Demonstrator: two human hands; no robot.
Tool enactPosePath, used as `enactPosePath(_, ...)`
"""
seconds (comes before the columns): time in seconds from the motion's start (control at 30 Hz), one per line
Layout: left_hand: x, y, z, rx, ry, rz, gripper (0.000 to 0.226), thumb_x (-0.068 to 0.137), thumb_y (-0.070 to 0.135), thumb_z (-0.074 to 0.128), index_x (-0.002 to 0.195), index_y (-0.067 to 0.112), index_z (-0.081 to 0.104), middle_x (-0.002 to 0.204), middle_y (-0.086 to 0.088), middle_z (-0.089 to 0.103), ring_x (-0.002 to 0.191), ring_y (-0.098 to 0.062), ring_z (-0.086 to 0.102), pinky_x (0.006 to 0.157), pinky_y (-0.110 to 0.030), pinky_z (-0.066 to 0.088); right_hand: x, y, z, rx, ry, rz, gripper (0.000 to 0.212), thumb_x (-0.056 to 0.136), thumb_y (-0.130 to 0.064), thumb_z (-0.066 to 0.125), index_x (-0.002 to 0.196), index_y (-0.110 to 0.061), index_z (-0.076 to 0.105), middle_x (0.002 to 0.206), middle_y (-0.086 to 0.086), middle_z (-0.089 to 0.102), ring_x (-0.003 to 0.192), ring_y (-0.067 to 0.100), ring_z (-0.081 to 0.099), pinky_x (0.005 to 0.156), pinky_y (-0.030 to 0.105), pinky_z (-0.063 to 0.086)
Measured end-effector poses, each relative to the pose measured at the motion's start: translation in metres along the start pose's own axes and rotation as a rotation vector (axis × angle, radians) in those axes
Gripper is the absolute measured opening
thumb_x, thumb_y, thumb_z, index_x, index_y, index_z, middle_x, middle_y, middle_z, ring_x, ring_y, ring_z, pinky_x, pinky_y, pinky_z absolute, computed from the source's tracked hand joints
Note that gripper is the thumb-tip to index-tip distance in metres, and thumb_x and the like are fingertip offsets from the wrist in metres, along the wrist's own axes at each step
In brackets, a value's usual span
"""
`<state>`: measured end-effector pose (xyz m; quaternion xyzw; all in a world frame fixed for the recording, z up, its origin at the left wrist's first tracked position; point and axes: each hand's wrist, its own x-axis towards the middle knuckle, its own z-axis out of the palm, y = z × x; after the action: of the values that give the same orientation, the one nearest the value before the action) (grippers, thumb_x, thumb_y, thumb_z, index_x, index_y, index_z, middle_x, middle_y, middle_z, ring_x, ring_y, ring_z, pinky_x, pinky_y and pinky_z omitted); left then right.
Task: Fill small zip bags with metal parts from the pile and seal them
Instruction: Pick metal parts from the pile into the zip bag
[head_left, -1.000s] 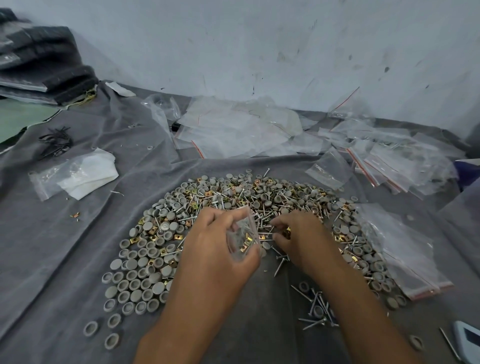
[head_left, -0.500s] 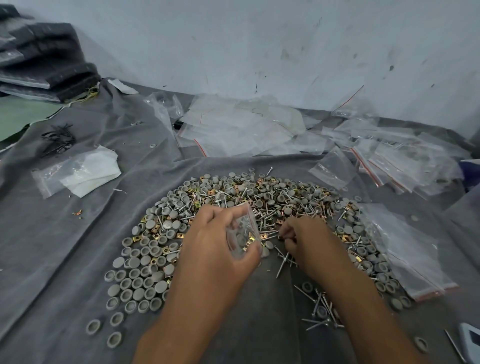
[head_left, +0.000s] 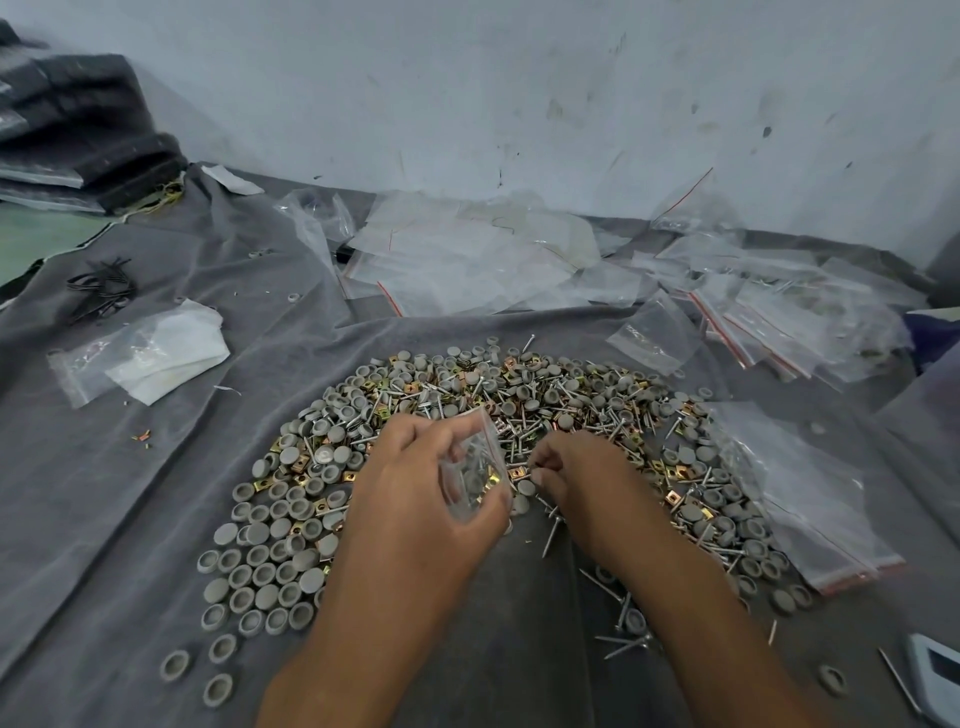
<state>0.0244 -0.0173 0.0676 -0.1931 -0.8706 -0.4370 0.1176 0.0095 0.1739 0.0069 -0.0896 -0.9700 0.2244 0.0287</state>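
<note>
we find the left hand (head_left: 415, 499) holding a small bag (head_left: 475, 475) over the near edge of the pile (head_left: 519, 410), fingers and thumb curled round its clear sides, mouth tilted up and toward the right. the bag already shows a few parts inside; its long axis runs from lower left to upper right. the right hand (head_left: 576, 467) sits just beside the bag's mouth, low on the pile, fingertips drawn together in a narrow pinch; whether they hold a part we cannot tell, it is too small to make out. we judge the coming move turns on that short gap: the right hand is the nearer one to the parts and must lift leftward into the mouth. both forearms come in from the near edge, wrists bent down. spare bags (head_left: 800, 483) lie on the cloth (head_left: 130, 519) to the right.
</note>
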Motion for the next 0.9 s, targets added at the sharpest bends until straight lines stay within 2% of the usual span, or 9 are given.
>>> enactPosePath(0.2,-0.001,0.001,0.003,0.007,-0.011,0.007,0.054,0.074,0.031,0.078,0.127,0.033,0.064,0.098,0.016,0.049,0.098,0.014,0.045,0.076,0.003,0.032,-0.006,-0.030,0.008,0.058,0.034,-0.161,0.012,0.096,-0.030,0.063,0.094,-0.033,0.051,0.098,-0.016,0.050,0.096,0.011,0.047,0.073,0.032,0.044)
enactPosePath(0.27,-0.001,0.001,0.003,0.006,-0.012,0.011,0.054,0.075,0.028,0.079,0.126,0.032,0.064,0.098,0.016,0.049,0.096,0.016,0.045,0.076,0.003,0.032,-0.006,-0.034,0.012,-0.023,0.021,-0.196,0.007,0.098,-0.031,0.057,0.102,-0.029,0.052,0.105,-0.013,0.051,0.102,0.012,0.043,0.074,0.029,0.039)
enactPosePath(0.33,-0.001,0.000,0.003,0.006,-0.003,0.019,0.053,0.075,0.024,0.081,0.125,0.030,0.066,0.096,0.016,0.049,0.096,0.019,0.044,0.076,0.005,0.031,-0.007,-0.034,0.016,-0.085,0.016,-0.198,0.013,0.099,-0.031,0.053,0.110,-0.025,0.052,0.115,-0.008,0.051,0.105,0.013,0.041,0.076,0.025,0.033)
enactPosePath(0.4,-0.001,-0.001,0.003,0.002,0.006,0.019,0.052,0.074,0.023,0.082,0.123,0.028,0.067,0.095,0.016,0.049,0.095,0.020,0.044,0.076,0.005,0.031,-0.008,-0.034,0.017,-0.110,0.044,-0.171,0.013,0.100,-0.032,0.052,0.110,-0.024,0.052,0.117,-0.007,0.052,0.106,0.015,0.042,0.075,0.025,0.030)
enactPosePath(0.47,0.000,-0.002,0.003,-0.001,0.013,0.018,0.052,0.074,0.026,0.081,0.124,0.029,0.066,0.095,0.017,0.049,0.096,0.018,0.045,0.076,0.004,0.031,-0.009,-0.035,0.018,-0.143,0.090,-0.149,0.011,0.100,-0.033,0.054,0.105,-0.024,0.051,0.112,-0.006,0.057,0.103,0.016,0.046,0.072,0.027,0.031)
enactPosePath(0.57,0.000,-0.001,0.002,0.003,0.004,0.023,0.053,0.073,0.030,0.078,0.125,0.030,0.065,0.095,0.018,0.048,0.094,0.018,0.045,0.076,0.004,0.030,-0.009,-0.031,0.017,-0.146,0.122,-0.102,0.013,0.097,-0.034,0.061,0.099,-0.027,0.050,0.099,-0.005,0.058,0.087,0.015,0.047,0.059,0.027,0.031)
enactPosePath(0.63,0.000,-0.001,0.001,0.008,0.000,0.025,0.054,0.074,0.031,0.078,0.126,0.031,0.065,0.095,0.018,0.047,0.093,0.017,0.045,0.075,0.004,0.029,-0.008,-0.028,0.013,-0.023,0.113,-0.028,0.014,0.096,-0.034,0.065,0.096,-0.030,0.052,0.091,-0.008,0.057,0.078,0.010,0.051,0.056,0.024,0.035)
enactPosePath(0.77,0.000,-0.001,0.002,0.006,-0.002,0.016,0.053,0.075,0.032,0.078,0.126,0.033,0.064,0.096,0.018,0.047,0.093,0.016,0.045,0.076,0.003,0.030,-0.005,-0.024,-0.012,0.480,0.108,0.051,0.011,0.093,-0.028,0.070,0.090,-0.029,0.059,0.087,-0.008,0.067,0.081,0.008,0.064,0.070,0.025,0.051)
enactPosePath(0.9,0.000,0.001,0.005,0.001,-0.010,0.014,0.052,0.076,0.033,0.077,0.126,0.034,0.063,0.094,0.018,0.045,0.090,0.017,0.043,0.075,0.001,0.031,-0.020,-0.041,-0.053,0.859,0.123,-0.249,0.009,0.086,-0.032,0.076,0.090,-0.035,0.069,0.102,-0.009,0.074,0.089,0.016,0.069,0.071,0.026,0.055)
